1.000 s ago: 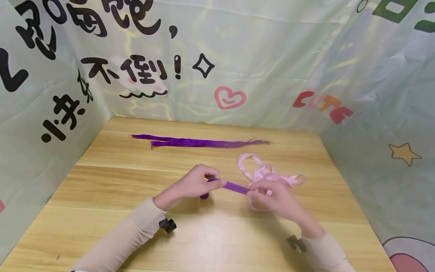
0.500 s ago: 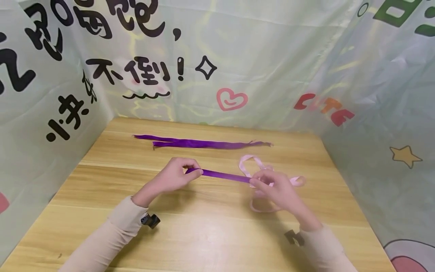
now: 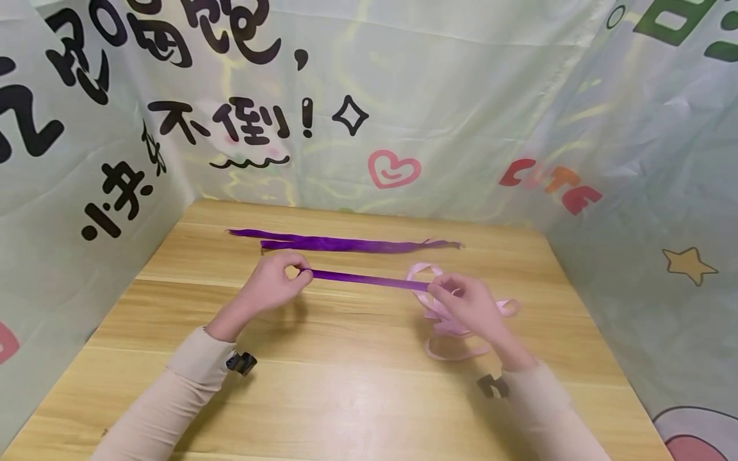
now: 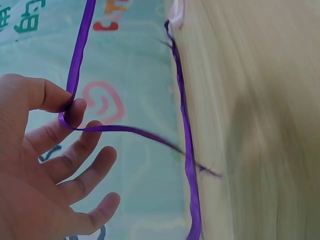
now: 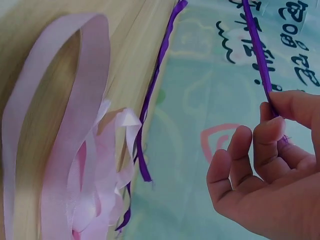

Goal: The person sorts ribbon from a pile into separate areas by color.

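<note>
A purple ribbon (image 3: pixel 369 279) is stretched taut between the two hands, above the table. My left hand (image 3: pixel 273 282) pinches it between thumb and forefinger; in the left wrist view a loose, frayed tail of this ribbon (image 4: pixel 125 128) trails past the fingers. My right hand (image 3: pixel 469 306) pinches the other end, and a short frayed tip pokes out behind its fingers in the right wrist view. Farther back, more purple ribbon (image 3: pixel 346 244) lies flat across the table in overlapping strips. A loose heap of pink ribbon (image 3: pixel 452 328) lies below the right hand, partly hidden by it.
The wooden table (image 3: pixel 357 397) is walled by a pale printed cloth (image 3: pixel 461 96) at the back and both sides. In the right wrist view, a large pink ribbon loop (image 5: pixel 92 60) stands up from the heap. Small black cameras (image 3: pixel 241 363) sit at the wrists.
My left hand has moved left and away from the body, lengthening the ribbon span between the hands. The right hand has risen slightly farther from the body, still pinching its end.
</note>
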Demonstrator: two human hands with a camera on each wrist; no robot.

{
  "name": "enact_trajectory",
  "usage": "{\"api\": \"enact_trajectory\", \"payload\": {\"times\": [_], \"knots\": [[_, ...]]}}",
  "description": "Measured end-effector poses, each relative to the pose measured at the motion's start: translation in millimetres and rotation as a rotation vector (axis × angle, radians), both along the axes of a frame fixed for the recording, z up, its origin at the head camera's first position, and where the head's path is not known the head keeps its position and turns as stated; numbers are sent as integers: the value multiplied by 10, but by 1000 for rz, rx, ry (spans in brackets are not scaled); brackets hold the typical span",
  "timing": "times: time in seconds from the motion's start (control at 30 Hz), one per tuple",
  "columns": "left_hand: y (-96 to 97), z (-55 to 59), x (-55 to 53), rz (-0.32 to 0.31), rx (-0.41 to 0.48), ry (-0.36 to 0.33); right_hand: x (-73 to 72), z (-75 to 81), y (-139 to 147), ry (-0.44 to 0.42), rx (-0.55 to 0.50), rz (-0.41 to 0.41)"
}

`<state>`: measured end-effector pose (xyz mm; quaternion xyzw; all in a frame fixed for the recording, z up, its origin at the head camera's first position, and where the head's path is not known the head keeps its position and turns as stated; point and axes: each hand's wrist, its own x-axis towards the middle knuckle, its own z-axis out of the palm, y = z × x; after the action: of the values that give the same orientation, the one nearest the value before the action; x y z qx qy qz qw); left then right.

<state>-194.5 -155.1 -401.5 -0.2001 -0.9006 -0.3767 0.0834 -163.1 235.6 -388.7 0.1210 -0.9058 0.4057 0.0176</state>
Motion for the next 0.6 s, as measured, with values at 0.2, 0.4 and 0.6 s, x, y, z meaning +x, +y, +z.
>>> {"api": "enact_trajectory", "payload": {"times": [0.2,0.4,0.6], "knots": [[-174,-21,-76,75,-10,-7,-136,-21,42,-28,-10,-40],[-369,-68,-166,96,-1,-17,-319,-78,90,-61,-19,-53],[-562,-105,-299,141,4,-58,-512,-147,143,-92,-13,-56]]}}
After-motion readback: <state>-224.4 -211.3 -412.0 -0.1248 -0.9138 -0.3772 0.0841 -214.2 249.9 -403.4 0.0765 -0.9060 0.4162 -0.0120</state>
